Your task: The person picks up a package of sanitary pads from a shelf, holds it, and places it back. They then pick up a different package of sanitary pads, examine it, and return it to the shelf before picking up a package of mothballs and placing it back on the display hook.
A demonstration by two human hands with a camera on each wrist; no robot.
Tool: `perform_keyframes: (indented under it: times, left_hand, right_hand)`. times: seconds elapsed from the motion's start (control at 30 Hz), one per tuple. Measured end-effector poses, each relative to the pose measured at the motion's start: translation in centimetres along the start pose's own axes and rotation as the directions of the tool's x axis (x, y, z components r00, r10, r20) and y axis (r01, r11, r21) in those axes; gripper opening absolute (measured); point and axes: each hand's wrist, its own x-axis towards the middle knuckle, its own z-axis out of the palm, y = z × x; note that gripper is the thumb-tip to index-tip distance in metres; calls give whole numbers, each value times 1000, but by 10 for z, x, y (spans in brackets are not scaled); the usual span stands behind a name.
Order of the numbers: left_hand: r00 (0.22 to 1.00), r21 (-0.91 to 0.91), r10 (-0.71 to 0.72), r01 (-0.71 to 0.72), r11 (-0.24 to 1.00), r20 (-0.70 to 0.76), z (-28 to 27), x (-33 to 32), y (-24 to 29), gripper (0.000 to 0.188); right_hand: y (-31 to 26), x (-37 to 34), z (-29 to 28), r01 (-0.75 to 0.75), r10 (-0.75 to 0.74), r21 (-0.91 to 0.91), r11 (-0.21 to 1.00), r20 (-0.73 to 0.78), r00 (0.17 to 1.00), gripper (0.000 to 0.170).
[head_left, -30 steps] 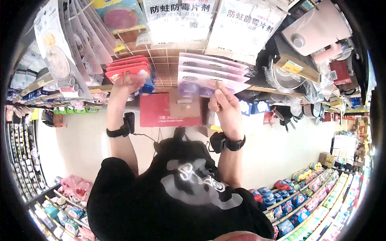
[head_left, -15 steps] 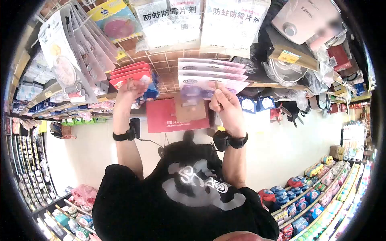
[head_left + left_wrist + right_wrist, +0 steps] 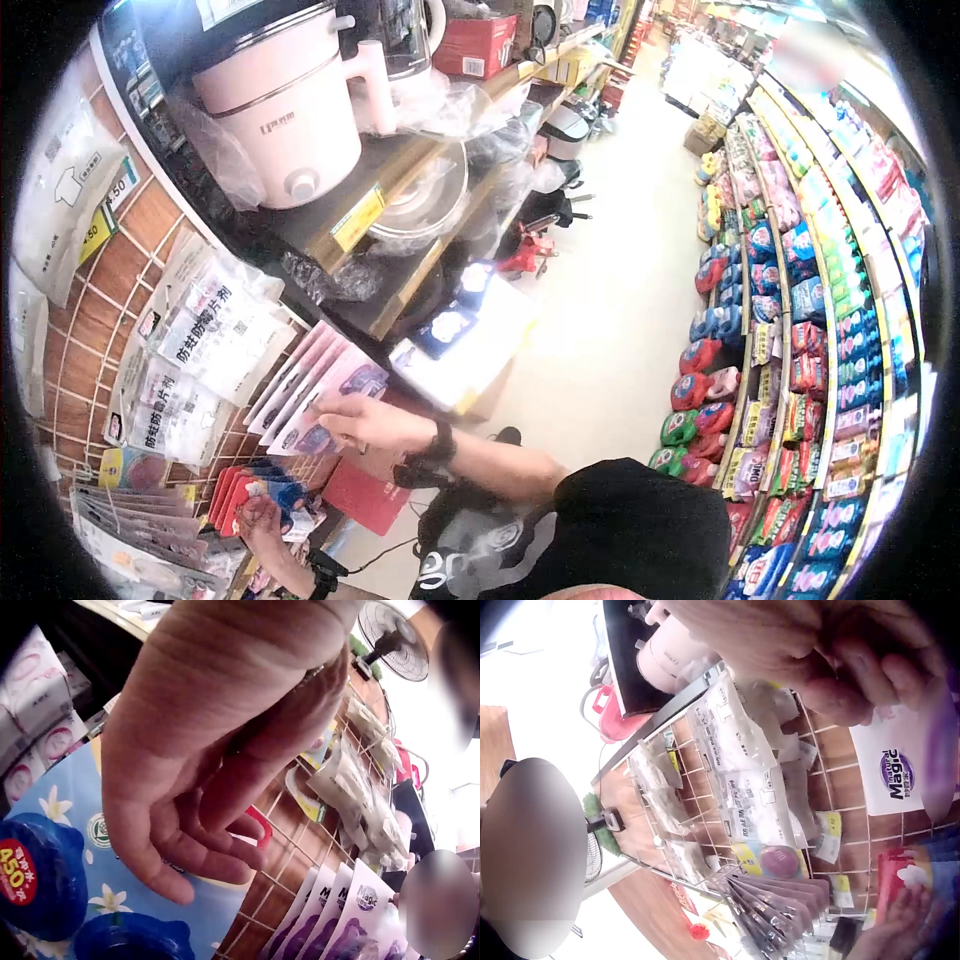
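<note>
In the head view my left hand [image 3: 262, 522] is at the front of hanging red-and-blue packs [image 3: 232, 488]. The left wrist view shows this hand [image 3: 217, 735] with loosely bent fingers against a light-blue card [image 3: 45, 787] bearing dark-blue tubs. My right hand [image 3: 375, 425] pinches the front card of several purple-and-white packs [image 3: 350, 375] hanging beside them. Up close in the right wrist view, the right hand [image 3: 840, 660] has curled fingers above a white "Magic" card [image 3: 892, 772]; its exact contact is partly hidden.
White bags [image 3: 205, 325] hang on the wire grid, with flat grey-pink packs [image 3: 140, 525] below. A pink pot [image 3: 285, 120] stands on the dark shelf. A red box [image 3: 365, 495] is below my hands. Bottles and bags line shelves [image 3: 770, 330] across the aisle.
The head view has swung sharply, bringing the aisle and right-hand shelves into view and shifting the packs to lower left. Both hands stay at the same groups of packs.
</note>
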Motion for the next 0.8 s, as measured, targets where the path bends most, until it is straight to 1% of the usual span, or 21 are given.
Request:
perform_keyframes:
  times: [0.07,0.1,0.13,0.2,0.27,0.3,0.4,0.43,0.47,0.5,0.53,0.57,0.6,0.63,0.67,0.7,0.73,0.8]
  left_hand:
    - [1000,-96,-25,25,995,7,-1,-9,6,24]
    - [998,9,54,-53,999,-38,14,-18,12,26]
    - [999,10,53,-53,999,0,6,-16,8,25]
    - [999,-3,41,-41,999,-33,13,-20,12,23]
    - [999,13,32,-32,999,-9,11,-20,12,23]
    - [1000,25,24,-24,999,5,12,-19,13,24]
    - [998,39,5,-3,999,-58,13,-19,14,25]
    - [992,-49,19,-25,998,-121,11,-17,5,25]
    - [992,41,102,-105,994,70,-13,-5,-8,23]
    - [996,268,76,-63,961,-37,7,-21,6,22]
    - [995,211,101,-93,973,-26,5,-18,3,24]
    - [998,76,28,-23,997,-64,10,-20,10,25]
    - [999,9,43,-43,999,-4,-2,-17,2,26]
    - [997,34,37,-35,999,-65,16,-23,15,24]
    - [992,2,34,-34,999,-122,27,-29,19,23]
    - [995,1,63,-63,998,-73,31,-31,23,20]
    - [994,17,64,-63,998,-93,40,-35,29,24]
    - [996,26,48,-46,999,-75,39,-33,29,28]
  right_hand:
    - [12,0,-3,-25,25,53,998,-7,1000,28]
    - [15,2,-4,-31,31,34,999,1,1000,29]
    - [17,5,-5,-32,32,17,999,15,999,30]
    - [14,6,-4,-69,70,-17,997,37,997,31]
    - [16,4,-6,-87,87,-55,995,2,996,32]
    - [22,4,-8,-48,48,-36,998,1,999,32]
    - [34,7,-13,-38,38,-69,997,-1,999,31]
    - [33,8,-14,-20,20,13,1000,34,999,31]
    - [31,5,-12,-86,86,0,996,-30,996,31]
    - [22,3,-11,-62,61,-60,996,-19,998,31]
    - [32,6,-14,-80,78,-58,995,-42,996,31]
    - [18,5,-12,-91,90,-99,991,-15,996,32]
    - [14,7,-11,-136,134,-134,982,-24,991,32]
    - [17,7,-10,-121,119,-92,988,-20,993,32]
    - [16,7,-8,-123,120,-120,985,-36,992,33]
    - [21,8,-12,-118,118,-103,988,-5,993,35]
    - [19,7,-11,-127,125,-151,980,-21,992,36]
    - [23,10,-16,-116,119,-138,984,16,993,35]
